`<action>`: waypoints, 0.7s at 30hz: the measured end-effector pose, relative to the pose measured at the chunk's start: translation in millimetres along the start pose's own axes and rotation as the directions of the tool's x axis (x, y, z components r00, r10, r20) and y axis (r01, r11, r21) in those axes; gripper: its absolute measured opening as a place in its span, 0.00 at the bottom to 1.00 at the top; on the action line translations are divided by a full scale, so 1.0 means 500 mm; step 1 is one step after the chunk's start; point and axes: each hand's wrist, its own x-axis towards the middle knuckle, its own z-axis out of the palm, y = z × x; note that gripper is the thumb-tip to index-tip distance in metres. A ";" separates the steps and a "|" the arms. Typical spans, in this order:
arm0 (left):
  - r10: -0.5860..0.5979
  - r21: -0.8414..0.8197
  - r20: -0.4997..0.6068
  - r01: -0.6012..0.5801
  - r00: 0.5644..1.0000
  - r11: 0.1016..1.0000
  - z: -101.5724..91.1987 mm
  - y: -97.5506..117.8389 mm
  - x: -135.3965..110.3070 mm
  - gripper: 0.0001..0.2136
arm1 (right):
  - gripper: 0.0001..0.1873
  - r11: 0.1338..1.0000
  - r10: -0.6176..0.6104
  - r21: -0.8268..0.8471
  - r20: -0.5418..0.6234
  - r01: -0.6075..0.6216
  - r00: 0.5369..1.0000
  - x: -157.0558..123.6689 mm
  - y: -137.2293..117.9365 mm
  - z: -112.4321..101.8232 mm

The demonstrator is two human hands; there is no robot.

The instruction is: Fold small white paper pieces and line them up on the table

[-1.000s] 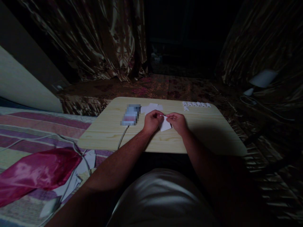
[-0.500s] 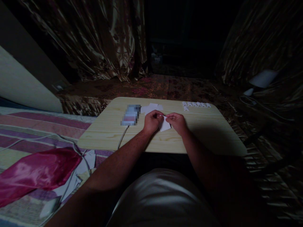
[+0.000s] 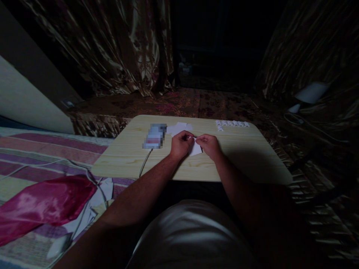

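White paper near frame centre, seemingly part-worked, is pinched by the closed fingers of the left hand and right hand, small folded pieces right of centre looking finished and flat sheets just above centre looking unworked.

Left hand, right hand, paper (both pinching)

Super dim all round. The wood-grain tabletop catches most of the light, probably from off-frame, hard to tell, with a soft shadow on its right. White paper pops. Satiny glare on the pink cloth; right curtain goes murky, edges look stretched, phone is pixelated.
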 end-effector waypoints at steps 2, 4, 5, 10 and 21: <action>-0.002 0.007 -0.003 0.002 1.000 1.000 0.001 0.004 -0.001 0.05 | 0.11 1.000 0.000 -0.011 -0.004 0.000 1.000 0.000 0.000 0.000; 0.002 0.017 -0.004 -0.002 1.000 1.000 0.002 0.006 -0.002 0.05 | 0.11 1.000 -0.002 -0.015 -0.007 0.002 1.000 0.001 0.001 0.000; 0.005 0.024 -0.003 -0.005 1.000 1.000 0.002 0.006 -0.002 0.04 | 0.11 1.000 -0.004 -0.016 -0.008 0.004 1.000 0.001 0.002 0.000; 0.029 0.033 0.017 -0.030 0.999 0.999 0.002 0.001 -0.001 0.04 | 0.09 1.000 -0.004 0.019 0.010 0.004 1.000 0.002 0.008 0.000; -0.012 -0.031 0.039 0.013 0.999 0.999 0.002 0.000 0.003 0.05 | 0.09 0.998 0.031 0.053 0.046 -0.033 0.998 0.000 -0.001 -0.001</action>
